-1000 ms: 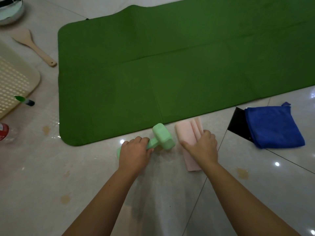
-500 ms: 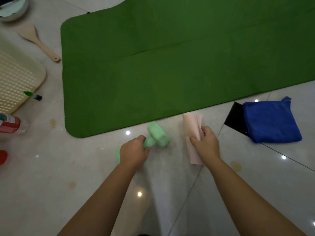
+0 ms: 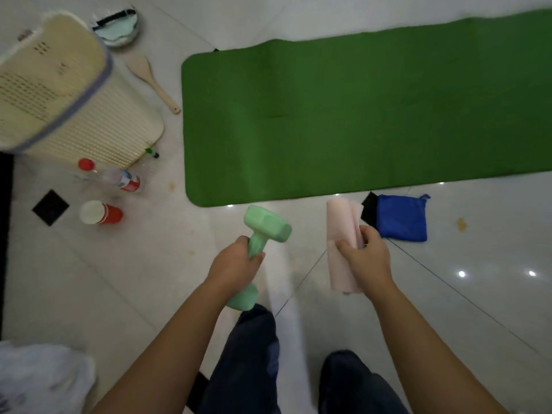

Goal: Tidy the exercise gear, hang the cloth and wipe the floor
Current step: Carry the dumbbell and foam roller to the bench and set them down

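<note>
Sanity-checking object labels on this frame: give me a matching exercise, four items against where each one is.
Items:
1. dumbbell
2. pink roll
3. blue cloth
4. wooden spatula

Places:
a. on the floor between the basket and the green mat
b. held in the right hand
c. on the floor beside the pink roll
d. gripped by the left hand

Pairs: 1-d, 2-b, 3-c, 4-a

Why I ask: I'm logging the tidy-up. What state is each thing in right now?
Dumbbell: off the floor, gripped by left hand.
Pink roll: rolled up, gripped by right hand.
Mat: unrolled flat on floor.
Blue cloth: folded, on floor.
Bottle: capped, lying down.
Cup: tipped on its side.
</note>
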Motion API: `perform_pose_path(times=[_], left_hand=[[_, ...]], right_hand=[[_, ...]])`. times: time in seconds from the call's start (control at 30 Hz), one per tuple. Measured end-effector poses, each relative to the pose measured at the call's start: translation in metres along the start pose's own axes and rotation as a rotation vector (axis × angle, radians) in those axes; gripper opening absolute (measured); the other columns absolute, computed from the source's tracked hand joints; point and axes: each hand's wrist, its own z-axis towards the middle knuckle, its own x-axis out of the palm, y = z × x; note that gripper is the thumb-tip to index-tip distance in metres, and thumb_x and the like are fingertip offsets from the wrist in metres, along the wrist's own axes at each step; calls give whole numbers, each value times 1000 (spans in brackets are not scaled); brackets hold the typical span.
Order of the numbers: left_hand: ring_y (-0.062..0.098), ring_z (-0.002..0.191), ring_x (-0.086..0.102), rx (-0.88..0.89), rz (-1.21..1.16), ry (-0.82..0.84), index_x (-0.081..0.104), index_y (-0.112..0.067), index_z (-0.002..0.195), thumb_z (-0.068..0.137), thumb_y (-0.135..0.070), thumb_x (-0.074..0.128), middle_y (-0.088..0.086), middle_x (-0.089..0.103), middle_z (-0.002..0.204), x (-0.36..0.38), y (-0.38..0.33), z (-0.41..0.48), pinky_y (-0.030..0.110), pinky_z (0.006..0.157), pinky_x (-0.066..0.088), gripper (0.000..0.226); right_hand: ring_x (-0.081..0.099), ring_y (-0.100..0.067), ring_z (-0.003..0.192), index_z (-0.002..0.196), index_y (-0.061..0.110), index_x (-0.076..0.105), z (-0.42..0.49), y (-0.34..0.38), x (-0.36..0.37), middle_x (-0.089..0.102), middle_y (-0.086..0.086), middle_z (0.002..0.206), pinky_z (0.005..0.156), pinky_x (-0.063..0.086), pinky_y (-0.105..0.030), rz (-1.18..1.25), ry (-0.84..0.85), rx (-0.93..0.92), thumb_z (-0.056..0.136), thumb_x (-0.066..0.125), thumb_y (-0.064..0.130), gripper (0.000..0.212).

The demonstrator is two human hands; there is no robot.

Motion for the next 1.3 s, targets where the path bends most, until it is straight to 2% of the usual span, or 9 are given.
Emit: perform_pose_path(times=[0.13, 0.3, 0.53, 0.67, 0.77, 0.97, 1.03, 1.13, 1.3], left_hand=[[24, 77, 51, -77, -78, -27, 46, -11, 95, 93, -31, 48, -3, 48, 73, -54, -30, -94, 31, 65, 35, 20], [29, 84, 60, -199, -281, -125, 49, -11, 94, 91, -30, 51, 11, 62, 92, -96, -59, -210, 32, 70, 41, 19], [26, 78, 61, -317, -635, -320, 54, -11, 88, 92, -25, 53, 11, 64, 88, -108, -80, -365, 38, 78, 48, 14], [26, 76, 59, -380, -817, -437, 55, -4, 96, 92, -20, 53, 8, 61, 82, -97, -90, -440, 40, 81, 49, 17], [24, 70, 58, -433, -943, -524, 54, -11, 81, 92, -18, 54, 10, 60, 80, -88, -101, -488, 34, 71, 47, 13], [16, 62, 55, -512, -1200, -638, 55, -6, 88, 92, -15, 54, 6, 58, 74, -63, -104, -562, 23, 56, 43, 10], [17, 62, 55, -522, -1275, -667, 55, -4, 92, 91, -16, 55, 7, 58, 74, -53, -98, -583, 24, 60, 47, 12], [15, 59, 55, -586, -1325, -732, 53, -6, 88, 90, -15, 55, 6, 57, 70, -37, -86, -615, 17, 52, 47, 9], [17, 57, 55, -646, -1506, -857, 52, -5, 95, 86, -9, 57, 7, 55, 68, -2, -58, -672, 30, 60, 48, 11]], right_hand=[[51, -20, 94, 119, 12, 49, -73, 57, -50, 50, 1, 104, 78, 43, -35, 94, 23, 12, 83, 64, 20, 40], [50, -19, 89, 115, 9, 51, -158, 119, -125, 52, -2, 102, 74, 39, -32, 168, 82, -50, 84, 63, 15, 34], [52, -8, 78, 104, 22, 45, -259, 159, -217, 51, 10, 90, 70, 45, -31, 85, 294, -241, 84, 62, 20, 26], [53, -7, 79, 104, 21, 45, -303, 172, -247, 51, 11, 90, 65, 48, -28, -13, 418, -389, 84, 62, 22, 26], [58, -16, 85, 103, 20, 47, -332, 182, -252, 54, 4, 95, 73, 54, -39, -99, 511, -450, 83, 62, 23, 25], [59, -22, 91, 101, 21, 48, -391, 188, -228, 57, 4, 95, 84, 53, -49, -289, 730, -573, 82, 64, 24, 25], [59, -22, 89, 101, 21, 48, -412, 185, -217, 57, 2, 95, 83, 53, -47, -351, 806, -623, 82, 63, 23, 24], [58, -21, 87, 108, 17, 49, -447, 181, -202, 57, -1, 98, 72, 50, -36, -415, 932, -694, 84, 61, 22, 27], [57, -18, 87, 109, 19, 49, -511, 167, -173, 57, 1, 99, 62, 44, -27, -507, 1085, -771, 83, 61, 19, 29]])
